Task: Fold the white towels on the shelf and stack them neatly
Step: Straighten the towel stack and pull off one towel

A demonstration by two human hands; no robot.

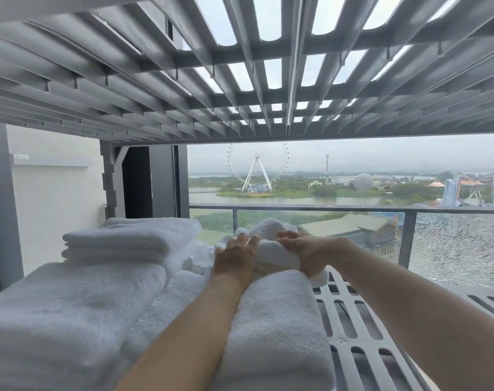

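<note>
A crumpled white towel (271,232) lies at the far middle of the grey slatted shelf (350,314). My left hand (236,256) rests on its left side with fingers spread. My right hand (305,249) grips its right side. Both forearms reach over a folded white towel (271,323) in front of it. At the left lies a large folded towel (71,306), and behind it a stack of two smaller folded towels (127,238).
Another grey slatted shelf (240,66) hangs low overhead. Beyond the shelf a glass balcony railing (352,208) runs across, with a grey post (110,179) at the back left. Bare slats show at the right of the shelf.
</note>
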